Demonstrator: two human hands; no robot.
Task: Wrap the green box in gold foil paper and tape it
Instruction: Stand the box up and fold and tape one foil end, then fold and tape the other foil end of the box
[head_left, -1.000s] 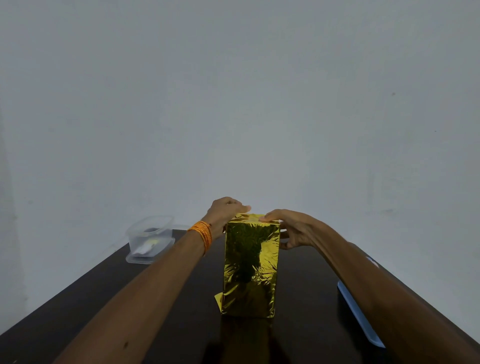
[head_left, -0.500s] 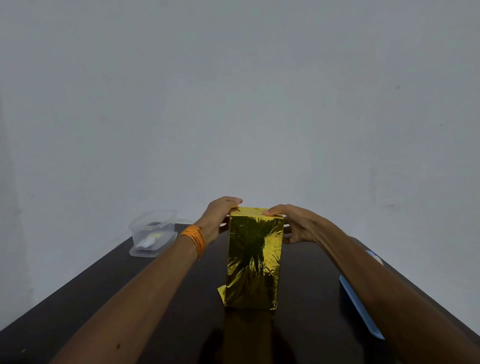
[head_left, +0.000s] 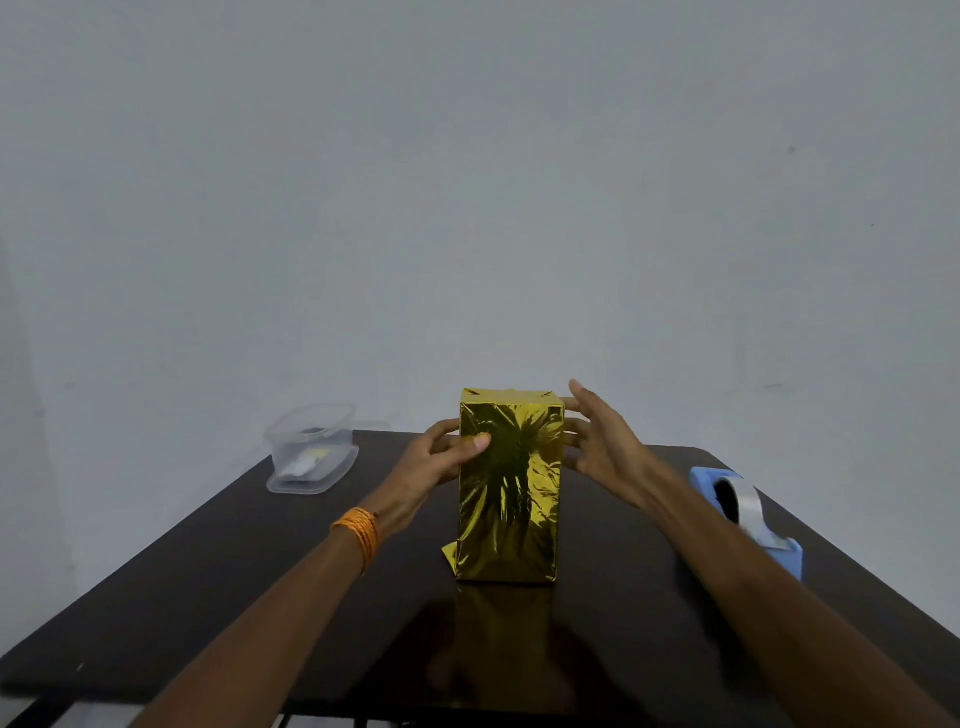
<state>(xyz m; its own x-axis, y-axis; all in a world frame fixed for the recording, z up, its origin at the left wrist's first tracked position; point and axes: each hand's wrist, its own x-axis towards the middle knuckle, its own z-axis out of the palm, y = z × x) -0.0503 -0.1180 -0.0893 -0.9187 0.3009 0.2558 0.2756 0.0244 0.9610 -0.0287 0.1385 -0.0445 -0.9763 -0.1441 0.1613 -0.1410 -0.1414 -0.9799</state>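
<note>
The box (head_left: 509, 493) stands upright on the dark table (head_left: 208, 582), fully covered in crinkled gold foil; no green shows. A small foil flap sticks out at its bottom left corner. My left hand (head_left: 441, 460) grips the box's upper left side, thumb pressed on the front face. My right hand (head_left: 597, 441) is at the upper right side with fingers spread, fingertips touching or nearly touching the foil edge. A blue tape dispenser (head_left: 748, 514) with a clear tape roll sits at the right table edge.
A clear plastic container (head_left: 311, 449) with small items inside sits at the table's back left corner. A plain grey wall stands behind. The table's front edge is close to me.
Both hands have come down from the box's top to its upper sides. The camera view has shifted, bringing the tape dispenser into sight.
</note>
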